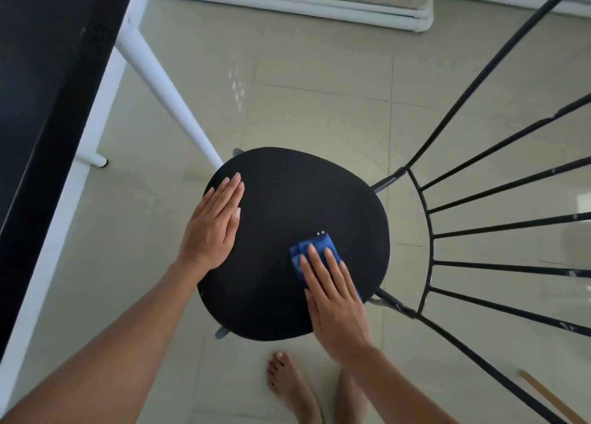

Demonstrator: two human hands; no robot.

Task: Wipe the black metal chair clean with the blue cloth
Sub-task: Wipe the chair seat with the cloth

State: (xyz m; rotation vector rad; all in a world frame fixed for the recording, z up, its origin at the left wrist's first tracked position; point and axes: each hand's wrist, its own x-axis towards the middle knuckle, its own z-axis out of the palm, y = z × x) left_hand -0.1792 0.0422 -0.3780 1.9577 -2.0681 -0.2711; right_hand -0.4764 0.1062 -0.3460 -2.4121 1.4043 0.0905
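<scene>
1. Wiping the round seat (287, 219) of the black chair with the folded blue cloth (315, 247), near the seat's right edge, on the side toward the back spokes (511, 225).
2. Pressing the cloth down under the right hand (332, 295), fingers straight and flat, not curled round it.
3. Resting the left hand (212, 225) flat and open on the seat's left edge, holding nothing, likely steadying the chair.
4. Looking partway through at most: seat being worked on now, with two tiny pale specks sitting just beyond the cloth; spokes, frame and legs probably remaining to be wiped.
5. Standing barefoot (287, 385) on a glossy pale tiled floor (319, 72), close behind the seat.
6. Sharing the room with a dark-topped desk (48, 88) on white legs at left, white piping along the far wall, and a wooden stick (543, 398) lying at lower right.
</scene>
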